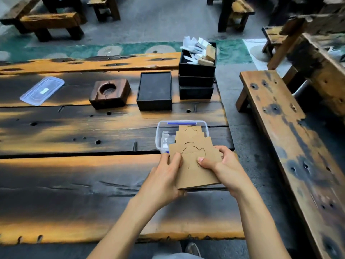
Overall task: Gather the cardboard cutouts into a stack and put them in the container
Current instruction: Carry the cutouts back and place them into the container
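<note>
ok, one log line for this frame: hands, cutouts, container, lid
hands: left + right grip cutout stack | stack: fanned, over container | container: open | lid: far left on table

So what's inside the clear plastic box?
The clear plastic box looks mostly empty, with only reflections showing through. The cardboard cutouts, held in both hands, cover its right and near parts, so those stay hidden.

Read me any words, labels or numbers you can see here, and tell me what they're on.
No text here can be read.
White sticker on the clear lid: too small and blurred to read.
Cardboard cutouts: cut lines only, no lettering.
Paper slips in the top black box: no print legible.
</note>
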{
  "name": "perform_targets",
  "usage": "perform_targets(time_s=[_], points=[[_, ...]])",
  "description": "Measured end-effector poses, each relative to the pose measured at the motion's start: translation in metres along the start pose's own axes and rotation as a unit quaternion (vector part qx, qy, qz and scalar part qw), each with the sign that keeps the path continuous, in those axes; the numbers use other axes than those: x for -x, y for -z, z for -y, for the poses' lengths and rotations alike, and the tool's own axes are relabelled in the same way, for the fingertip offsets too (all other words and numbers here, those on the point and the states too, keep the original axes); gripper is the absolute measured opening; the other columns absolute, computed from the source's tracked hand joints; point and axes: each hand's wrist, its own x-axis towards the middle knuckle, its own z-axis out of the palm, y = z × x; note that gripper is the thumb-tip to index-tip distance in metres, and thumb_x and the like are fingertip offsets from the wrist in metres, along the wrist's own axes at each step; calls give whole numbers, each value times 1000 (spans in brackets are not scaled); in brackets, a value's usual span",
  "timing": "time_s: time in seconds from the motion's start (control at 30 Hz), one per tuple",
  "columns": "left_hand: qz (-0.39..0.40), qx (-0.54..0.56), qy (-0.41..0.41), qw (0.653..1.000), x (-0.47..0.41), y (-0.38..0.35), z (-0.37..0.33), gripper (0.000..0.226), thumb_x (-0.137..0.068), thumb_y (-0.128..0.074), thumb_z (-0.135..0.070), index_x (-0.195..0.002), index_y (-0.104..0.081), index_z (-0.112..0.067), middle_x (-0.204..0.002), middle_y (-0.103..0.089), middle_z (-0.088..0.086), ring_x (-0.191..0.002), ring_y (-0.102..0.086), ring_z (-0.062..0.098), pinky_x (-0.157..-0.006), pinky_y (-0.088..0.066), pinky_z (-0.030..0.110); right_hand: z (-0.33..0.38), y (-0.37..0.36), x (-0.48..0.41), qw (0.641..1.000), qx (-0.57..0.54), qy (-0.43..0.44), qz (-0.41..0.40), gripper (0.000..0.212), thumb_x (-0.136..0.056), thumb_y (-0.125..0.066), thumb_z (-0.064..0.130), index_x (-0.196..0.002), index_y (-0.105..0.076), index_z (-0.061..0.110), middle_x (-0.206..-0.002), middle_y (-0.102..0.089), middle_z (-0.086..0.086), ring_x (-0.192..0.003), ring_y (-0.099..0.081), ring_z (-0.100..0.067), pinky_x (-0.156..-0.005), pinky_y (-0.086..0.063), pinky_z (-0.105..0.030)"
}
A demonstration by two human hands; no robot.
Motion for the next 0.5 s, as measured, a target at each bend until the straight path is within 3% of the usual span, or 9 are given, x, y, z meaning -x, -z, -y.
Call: perform_targets(time_s=[0.1,0.17,0.27,0.33,0.4,0.43,0.5], points=[[6,18,-10,1000,-17,5,19,71,-64,-87,-40,-97,-24,-30,-105,-44,-3,-87,-51,29,-74,-51,41,10,-12,-15,999,50,-1,-5,65,-63,-90,33,-119,-59,21,-108,-76,4,-91,-76,-10,-76,-62,-31],[6,35,-13,999,-26,9,35,72,-61,-87,-40,-95,-25,-30,-103,-47,-5,-83,-45,23,-67,-41,36,19,-23,-24,997,82,0,5,62,-67,-90,35,-119,-57,25,-112,-76,4,-95,-75,-9,-86,-62,-37],[1,45,-32,998,-43,16,57,71,-57,-85,-42,-91,-23,-33,-96,-48,-8,-77,-41,19,-58,-31,21,26,-35,-37,984,177,33,-3,71,-77,-86,45,-134,-45,34,-123,-69,9,-108,-68,-11,-96,-56,-39],[13,45,-49,998,-56,20,69,71,-56,-86,-39,-91,-24,-32,-95,-48,-9,-77,-41,20,-57,-29,16,29,-41,-44,963,258,72,-15,86,-78,-83,53,-144,-29,42,-131,-58,11,-118,-57,-14,-100,-48,-30],[25,36,-63,997,-69,22,79,71,-57,-87,-37,-92,-26,-30,-97,-49,-8,-78,-45,22,-55,-27,18,34,-43,-48,949,294,114,-11,94,-70,-88,54,-140,-25,45,-132,-50,13,-119,-50,-11,-91,-37,-10],[30,28,-67,997,-75,23,82,70,-58,-87,-37,-94,-27,-30,-99,-50,-6,-79,-49,24,-55,-28,23,36,-40,-51,943,310,123,7,99,-63,-92,55,-135,-25,45,-132,-47,13,-118,-50,-10,-88,-36,-10],[42,10,-66,997,-86,23,88,69,-60,-87,-35,-97,-28,-28,-103,-52,-3,-85,-56,30,-61,-36,36,40,-32,-55,919,374,108,67,109,-47,-95,61,-128,-23,47,-132,-45,12,-116,-50,-12,-89,-40,-22]])
